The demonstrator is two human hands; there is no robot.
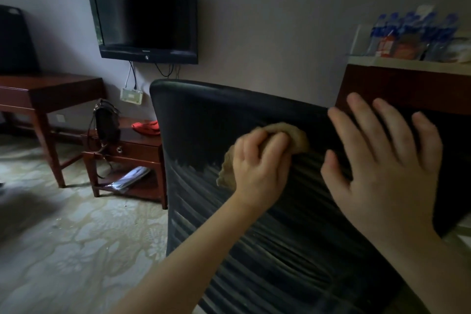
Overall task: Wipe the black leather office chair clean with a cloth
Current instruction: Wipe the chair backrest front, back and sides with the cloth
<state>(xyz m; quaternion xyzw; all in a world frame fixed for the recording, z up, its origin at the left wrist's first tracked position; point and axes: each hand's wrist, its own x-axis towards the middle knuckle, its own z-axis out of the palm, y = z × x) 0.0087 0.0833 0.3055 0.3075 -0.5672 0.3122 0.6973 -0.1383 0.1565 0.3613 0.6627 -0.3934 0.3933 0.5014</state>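
Note:
The black leather office chair (204, 120) fills the middle of the head view, its ribbed backrest facing me and streaked with pale dust lower down. My left hand (260, 163) is closed on a bunched tan cloth (297, 137) and presses it against the upper backrest. My right hand (382, 158) lies flat with spread fingers on the backrest near its top right edge. The seat and base are hidden.
A wall-mounted TV (145, 18) hangs behind the chair. A low wooden side table (137, 145) with a black bag (107, 122) and a red cloth (146, 127) stands left. A wooden desk (48, 89) is far left. A cabinet (407, 84) with water bottles (413, 30) stands right.

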